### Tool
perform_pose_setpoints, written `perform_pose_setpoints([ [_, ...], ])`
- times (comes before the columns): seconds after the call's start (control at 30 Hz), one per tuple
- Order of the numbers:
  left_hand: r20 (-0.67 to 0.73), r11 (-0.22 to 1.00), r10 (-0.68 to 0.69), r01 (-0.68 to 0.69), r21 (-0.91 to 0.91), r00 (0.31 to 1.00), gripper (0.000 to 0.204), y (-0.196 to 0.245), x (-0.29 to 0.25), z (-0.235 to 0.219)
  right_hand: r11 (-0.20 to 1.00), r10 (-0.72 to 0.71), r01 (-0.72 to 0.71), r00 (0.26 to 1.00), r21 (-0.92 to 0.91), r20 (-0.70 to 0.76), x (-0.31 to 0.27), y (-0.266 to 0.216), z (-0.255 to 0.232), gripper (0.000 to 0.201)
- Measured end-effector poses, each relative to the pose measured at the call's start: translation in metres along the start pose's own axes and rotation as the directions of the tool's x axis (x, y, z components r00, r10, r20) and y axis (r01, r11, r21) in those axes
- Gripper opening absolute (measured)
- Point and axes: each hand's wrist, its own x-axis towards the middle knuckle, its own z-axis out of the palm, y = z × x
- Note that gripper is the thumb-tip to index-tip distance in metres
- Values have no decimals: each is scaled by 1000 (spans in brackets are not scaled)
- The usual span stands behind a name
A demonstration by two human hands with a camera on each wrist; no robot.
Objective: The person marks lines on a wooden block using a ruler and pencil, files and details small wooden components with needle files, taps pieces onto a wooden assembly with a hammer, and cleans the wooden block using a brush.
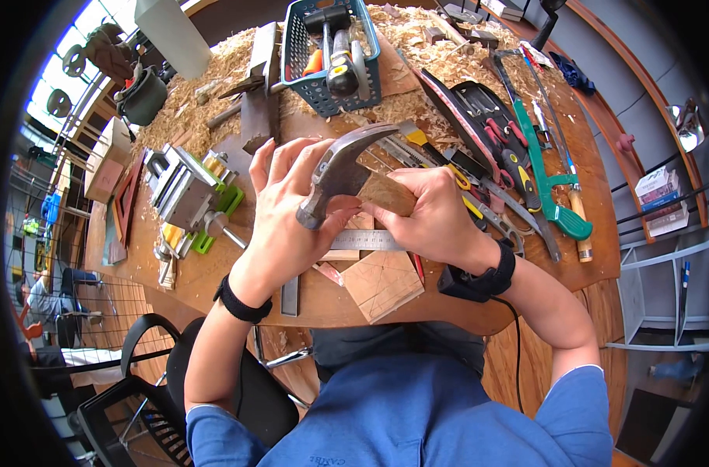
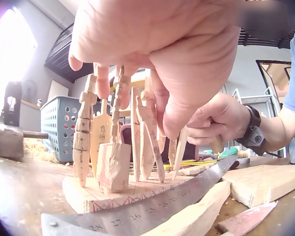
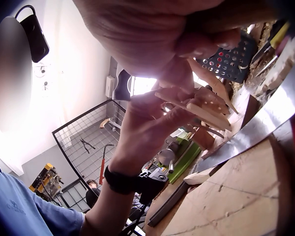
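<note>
My right hand grips a claw hammer by its wooden handle, close behind the steel head. The hammer head hangs over my left hand and covers part of its fingers. Under that hand, several carved wooden sticks stand upright or leaning on a small wooden board. The left thumb and a finger pinch one thin stick near the right hand; the other left fingers spread behind the sticks. A steel ruler lies in front of the board.
A marked square wood piece lies near the table edge. Left stands a vise; behind, a tool basket amid wood shavings. To the right lie a tool case and a green-handled saw.
</note>
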Motion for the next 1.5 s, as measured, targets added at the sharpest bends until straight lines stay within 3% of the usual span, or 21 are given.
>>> perform_pose_setpoints([
  [0.13,-10,997,-67,67,32,998,39,3,-2,4,1000,9,-9,1000,15,10,-1,4,1,5],
  [0.37,37,990,-71,66,123,997,41,10,2,-2,1000,-6,7,1000,23,-18,-1,15,4,7],
  [0.43,21,987,-100,97,127,995,15,11,2,-1,999,-8,10,999,48,-49,0,15,6,9],
  [0.57,27,984,-132,128,125,991,12,9,1,0,999,2,0,999,45,-54,2,15,6,11],
  [1.0,-24,955,-83,87,285,996,26,23,-7,-2,998,41,-42,999,-36,-27,10,19,3,20],
  [1.1,-45,951,-109,118,287,993,12,23,-9,0,997,78,-78,996,-7,-30,13,12,2,16],
  [1.5,-7,944,-134,129,304,991,18,24,-14,3,999,35,-36,999,-39,-32,13,19,4,23],
])
